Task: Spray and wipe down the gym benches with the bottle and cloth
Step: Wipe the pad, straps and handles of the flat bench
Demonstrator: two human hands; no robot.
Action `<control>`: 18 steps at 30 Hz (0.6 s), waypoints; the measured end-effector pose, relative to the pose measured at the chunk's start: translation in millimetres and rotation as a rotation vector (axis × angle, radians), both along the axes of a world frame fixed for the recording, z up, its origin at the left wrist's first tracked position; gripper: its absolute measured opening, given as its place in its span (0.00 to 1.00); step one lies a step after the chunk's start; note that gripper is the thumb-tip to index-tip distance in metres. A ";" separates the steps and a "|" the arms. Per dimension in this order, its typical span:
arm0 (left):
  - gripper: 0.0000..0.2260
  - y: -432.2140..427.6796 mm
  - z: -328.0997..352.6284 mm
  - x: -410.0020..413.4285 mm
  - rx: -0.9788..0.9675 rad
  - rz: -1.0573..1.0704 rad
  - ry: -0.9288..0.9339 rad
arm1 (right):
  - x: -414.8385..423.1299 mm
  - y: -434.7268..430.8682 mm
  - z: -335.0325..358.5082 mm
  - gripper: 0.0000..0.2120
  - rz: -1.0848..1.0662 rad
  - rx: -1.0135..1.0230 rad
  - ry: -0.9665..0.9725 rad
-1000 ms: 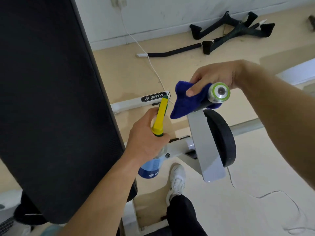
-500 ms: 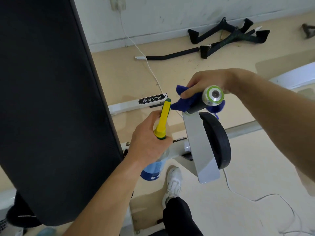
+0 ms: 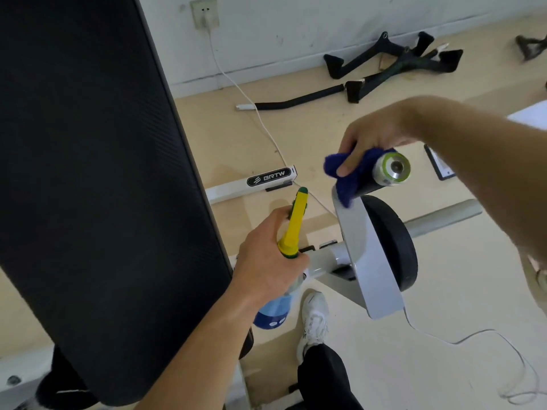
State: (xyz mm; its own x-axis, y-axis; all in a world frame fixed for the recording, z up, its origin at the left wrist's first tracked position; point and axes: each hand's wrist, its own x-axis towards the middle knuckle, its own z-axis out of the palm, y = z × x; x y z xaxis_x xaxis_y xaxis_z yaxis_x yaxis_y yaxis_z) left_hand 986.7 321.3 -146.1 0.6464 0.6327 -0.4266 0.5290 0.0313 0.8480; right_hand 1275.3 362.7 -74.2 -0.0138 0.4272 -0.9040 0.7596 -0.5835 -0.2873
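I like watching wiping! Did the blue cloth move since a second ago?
Yes. The blue cloth slid along the handle toward the silver end cap; the right hand grips it there, its corner now over the grey bracket.

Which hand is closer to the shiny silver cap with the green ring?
Right. The right hand grips the fuzzy blue cloth right beside the silver green-ringed cap; the left hand grips the yellow-topped spray bottle lower down, apart from it.

Beyond the left hand [image 3: 266, 261], a scuffed white wall [image 3: 296, 31] is fitted with a socket [image 3: 204, 13]; a white cable [image 3: 268, 130] is trailed from it across the beige floor [image 3: 444, 365]. Black handle attachments [image 3: 399, 65] are laid by the wall, beyond the right hand [image 3: 373, 137].
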 end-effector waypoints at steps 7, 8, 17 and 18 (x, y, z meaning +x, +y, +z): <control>0.23 6.4 -6.9 14.3 -0.020 0.032 -0.024 | 6.1 -61.5 -61.1 0.15 -0.855 0.414 0.160; 0.23 6.3 -7.4 16.6 -0.023 0.048 -0.030 | -9.5 -81.3 -67.1 0.13 -1.157 0.443 0.333; 0.25 14.9 -15.6 17.2 -0.002 0.142 -0.060 | -136.4 -105.0 -46.2 0.11 -2.461 0.583 0.673; 0.26 15.7 -14.8 14.7 0.007 0.149 -0.055 | -136.3 -98.4 -44.9 0.13 -2.521 0.591 0.765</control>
